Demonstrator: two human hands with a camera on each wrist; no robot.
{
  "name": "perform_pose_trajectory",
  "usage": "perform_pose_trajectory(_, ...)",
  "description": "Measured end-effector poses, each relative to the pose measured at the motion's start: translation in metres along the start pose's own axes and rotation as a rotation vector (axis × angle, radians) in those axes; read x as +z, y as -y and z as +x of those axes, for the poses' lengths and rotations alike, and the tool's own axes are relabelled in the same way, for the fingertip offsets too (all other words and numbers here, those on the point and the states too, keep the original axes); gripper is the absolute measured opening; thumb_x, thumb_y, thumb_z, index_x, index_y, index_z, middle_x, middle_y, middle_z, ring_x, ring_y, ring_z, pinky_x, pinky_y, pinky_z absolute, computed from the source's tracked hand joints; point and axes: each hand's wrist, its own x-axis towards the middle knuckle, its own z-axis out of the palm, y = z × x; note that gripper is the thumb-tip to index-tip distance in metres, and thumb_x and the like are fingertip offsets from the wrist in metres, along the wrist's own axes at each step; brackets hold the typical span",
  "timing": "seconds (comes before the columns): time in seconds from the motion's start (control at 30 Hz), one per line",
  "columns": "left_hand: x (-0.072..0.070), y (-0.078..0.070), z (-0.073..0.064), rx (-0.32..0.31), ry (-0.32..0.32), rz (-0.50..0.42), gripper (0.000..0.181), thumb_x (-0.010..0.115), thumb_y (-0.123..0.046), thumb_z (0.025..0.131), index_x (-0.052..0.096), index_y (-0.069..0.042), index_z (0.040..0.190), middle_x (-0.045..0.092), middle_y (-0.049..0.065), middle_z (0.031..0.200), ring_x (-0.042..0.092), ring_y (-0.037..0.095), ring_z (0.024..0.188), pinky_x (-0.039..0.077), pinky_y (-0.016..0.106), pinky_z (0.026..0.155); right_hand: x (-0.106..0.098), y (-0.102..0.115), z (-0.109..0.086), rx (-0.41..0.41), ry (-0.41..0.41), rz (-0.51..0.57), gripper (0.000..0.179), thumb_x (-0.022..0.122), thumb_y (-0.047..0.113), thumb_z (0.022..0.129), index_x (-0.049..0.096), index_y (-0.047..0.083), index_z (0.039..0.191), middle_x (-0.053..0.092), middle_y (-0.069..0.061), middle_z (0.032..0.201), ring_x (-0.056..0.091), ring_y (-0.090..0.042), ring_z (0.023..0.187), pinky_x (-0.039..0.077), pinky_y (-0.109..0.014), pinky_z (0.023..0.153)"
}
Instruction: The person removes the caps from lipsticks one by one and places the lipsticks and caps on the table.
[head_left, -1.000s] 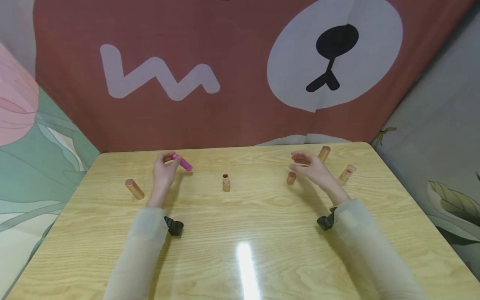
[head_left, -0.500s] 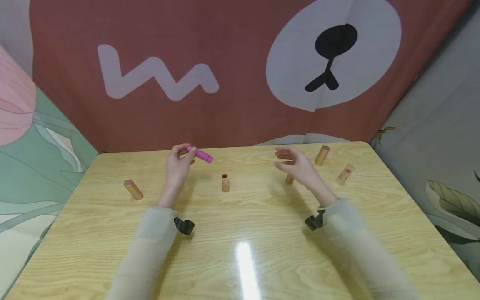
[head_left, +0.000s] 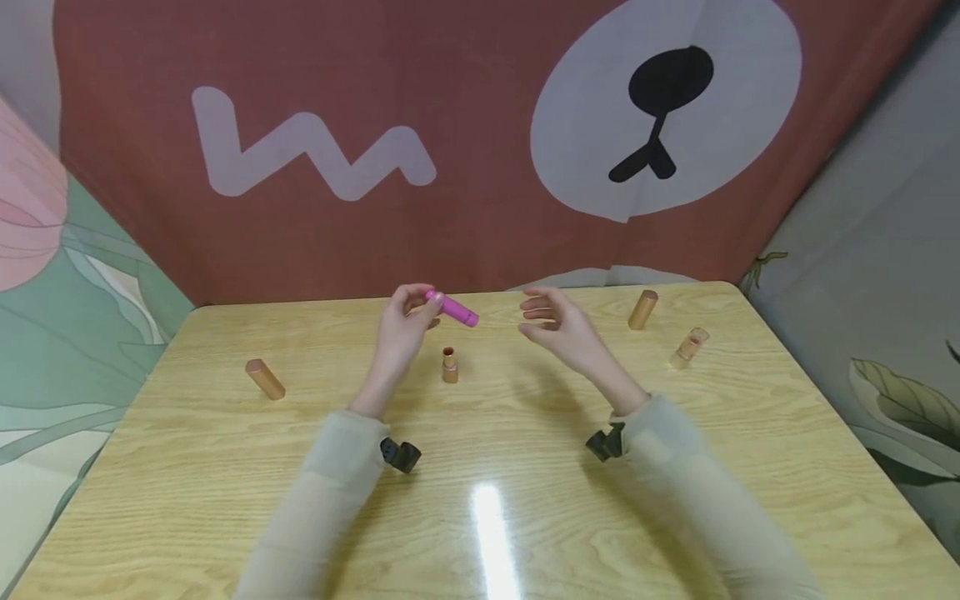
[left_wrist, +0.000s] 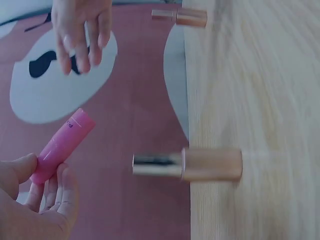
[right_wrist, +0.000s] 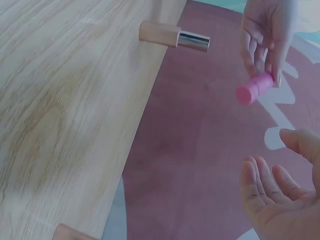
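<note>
My left hand (head_left: 402,329) pinches a small pink capped tube (head_left: 457,310), like a lip balm, between thumb and fingers above the table. Its far end points toward my right hand, and small dark print shows on it in the left wrist view. My right hand (head_left: 558,327) hangs in the air opposite, fingers loosely bent and thumb apart, with nothing in its grasp. A gap separates it from the tube. Below and between both hands, an uncapped gold lipstick (head_left: 450,367) stands upright on the table; the left wrist view shows its shiny inner sleeve (left_wrist: 157,165).
A gold lipstick cap or case (head_left: 266,380) stands at the left of the wooden table (head_left: 420,517). Another gold cylinder (head_left: 642,310) stands at the back right, beside a lipstick with a clear top (head_left: 688,348). A printed cloth (head_left: 480,225) hangs behind the table's back edge.
My left hand has carried the pink tube from the left toward the middle. My right hand has moved left, away from the gold pieces, and now hides a short gold one.
</note>
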Motion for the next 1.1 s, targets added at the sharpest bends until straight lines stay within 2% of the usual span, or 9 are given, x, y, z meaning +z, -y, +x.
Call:
perform_pose_trajectory(0.2,0.018,-0.002,-0.006,0.001,0.064,-0.021,0.030,0.060,-0.013,0.094,0.054,-0.001,0.121,0.061,0.016,0.118,0.066,0.020,0.097,0.054,0.036,0.092,0.009,0.004,0.001,-0.045,0.000,-0.025,0.047,0.062,0.003,0.091,0.047,-0.001,0.135,0.055,-0.026,0.127,0.055,-0.039,0.118,0.048,-0.048,0.100)
perform_pose_trajectory(0.3,0.025,-0.003,-0.009,0.014,0.087,-0.018,0.031,0.061,-0.013,0.094,0.054,0.000,0.121,0.062,0.016,0.118,0.066,0.019,0.097,0.055,0.038,0.092,0.014,0.006,0.003,-0.057,-0.002,-0.051,0.045,0.064,0.006,0.090,0.051,-0.001,0.133,0.057,-0.025,0.126,0.057,-0.039,0.117,0.050,-0.046,0.098)
perform_pose_trajectory(0.43,0.032,-0.004,-0.013,0.031,0.113,-0.020,0.030,0.060,-0.011,0.094,0.055,0.001,0.121,0.061,0.016,0.119,0.066,0.016,0.095,0.057,0.033,0.088,0.019,0.009,0.003,-0.033,0.004,-0.074,0.045,0.065,0.012,0.091,0.053,-0.001,0.132,0.059,-0.023,0.128,0.058,-0.035,0.118,0.051,-0.043,0.097)
perform_pose_trajectory(0.53,0.035,-0.003,-0.015,0.040,0.139,-0.025,0.029,0.059,-0.010,0.094,0.055,0.000,0.121,0.061,0.017,0.120,0.068,0.020,0.096,0.057,0.033,0.086,0.022,0.009,0.003,-0.009,0.015,-0.087,0.044,0.063,0.015,0.092,0.053,0.001,0.133,0.059,-0.020,0.129,0.059,-0.033,0.117,0.051,-0.041,0.097)
perform_pose_trajectory(0.7,0.038,-0.002,-0.018,0.057,0.184,-0.037,0.029,0.058,-0.012,0.096,0.054,-0.001,0.122,0.060,0.019,0.123,0.068,0.029,0.102,0.056,0.039,0.088,0.022,0.010,0.000,0.008,0.038,-0.102,0.040,0.061,0.015,0.094,0.055,0.001,0.131,0.061,-0.019,0.127,0.061,-0.031,0.113,0.053,-0.041,0.094)
perform_pose_trajectory(0.9,0.041,-0.002,-0.021,0.045,0.190,-0.060,0.032,0.059,-0.011,0.095,0.054,-0.002,0.125,0.060,0.019,0.122,0.067,0.026,0.102,0.056,0.038,0.088,0.022,0.010,-0.001,0.025,0.039,-0.103,0.034,0.062,0.017,0.094,0.060,0.003,0.124,0.065,-0.017,0.122,0.064,-0.029,0.110,0.054,-0.040,0.091)
perform_pose_trajectory(1.1,0.045,0.000,-0.024,0.035,0.173,-0.090,0.037,0.064,-0.004,0.090,0.054,-0.003,0.126,0.061,0.020,0.123,0.067,0.018,0.091,0.057,0.034,0.085,0.022,0.008,0.001,0.022,0.034,-0.099,0.033,0.064,0.015,0.092,0.061,0.001,0.122,0.065,-0.019,0.118,0.065,-0.031,0.107,0.054,-0.040,0.091)
